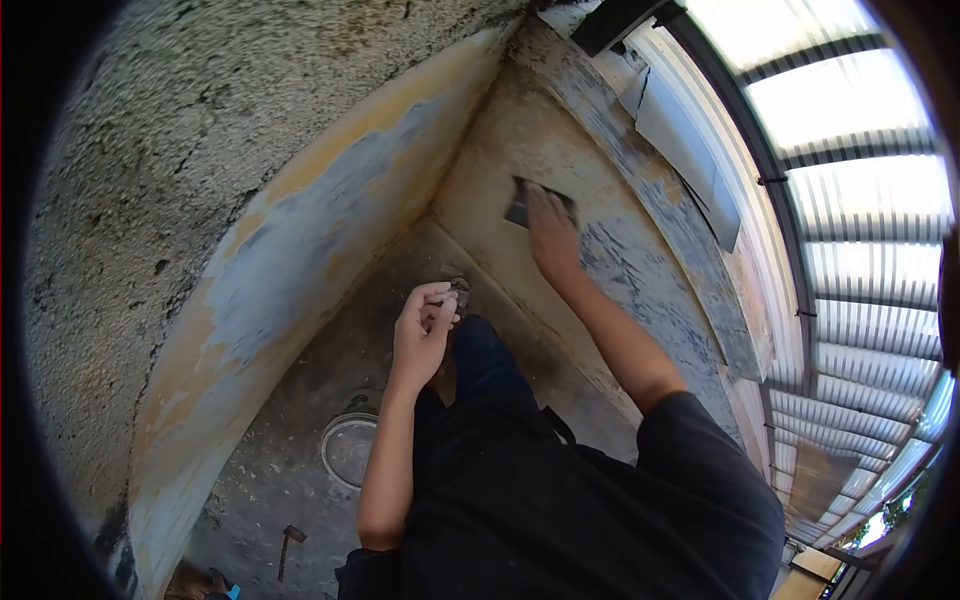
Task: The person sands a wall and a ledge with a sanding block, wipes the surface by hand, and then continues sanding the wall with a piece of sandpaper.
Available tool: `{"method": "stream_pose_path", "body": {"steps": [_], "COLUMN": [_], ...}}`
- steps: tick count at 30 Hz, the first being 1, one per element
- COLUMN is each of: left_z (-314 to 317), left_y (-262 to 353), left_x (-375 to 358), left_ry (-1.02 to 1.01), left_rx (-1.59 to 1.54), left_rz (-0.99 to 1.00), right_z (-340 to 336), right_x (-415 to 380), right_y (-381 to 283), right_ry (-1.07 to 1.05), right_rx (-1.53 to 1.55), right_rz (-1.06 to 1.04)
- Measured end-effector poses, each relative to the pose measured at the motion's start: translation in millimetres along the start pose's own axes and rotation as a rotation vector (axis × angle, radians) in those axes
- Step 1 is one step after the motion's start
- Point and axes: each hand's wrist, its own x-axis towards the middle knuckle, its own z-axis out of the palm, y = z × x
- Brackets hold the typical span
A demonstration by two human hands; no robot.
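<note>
Up high, small dark sanding pad (519,207), flat on wall, right hand (553,238) grip pressing it.

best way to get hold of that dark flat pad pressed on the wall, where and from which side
Take the dark flat sanding pad by its exposed upper-left edge, coming from the left. It lies flat against the pale scuffed wall, and the right hand covers its lower right part with fingers spread on top. A pinch across that free edge probably suits its thin shape best. The left hand is free, curled near the knee.
</note>
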Motion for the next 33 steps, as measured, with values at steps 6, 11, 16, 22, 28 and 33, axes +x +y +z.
{"method": "stream_pose_path", "body": {"steps": [6,11,16,22,28,33], "left_z": [4.4,5.3,9.5,7.8,7.5,7.6], "left_y": [-7.0,1.4,6.3,0.3,4.2,3.4], "left_x": [1.8,9.5,10.0,7.9,18.3,17.1], "left_ry": [-0.001,-0.032,0.007,0.007,-0.049,-0.055], "left_rx": [-0.067,0.016,-0.012,-0.021,0.052,0.013], "left_rz": [0.043,0.040,0.023,0.025,0.042,0.026], "right_z": [-42.7,13.2,-16.3,-43.7,-1.9,-47.0], "right_x": [-72.1,50.4,-9.6,-74.9,60.4,-41.4], "right_y": [29.1,-17.0,5.8,27.6,-12.7,15.4], "right_ry": [-0.097,0.102,0.017,-0.038,0.163,0.105], "right_rx": [0.056,0.145,0.160,0.115,0.266,0.190], "right_rz": [0.070,-0.013,0.070,0.165,0.030,0.178]}}
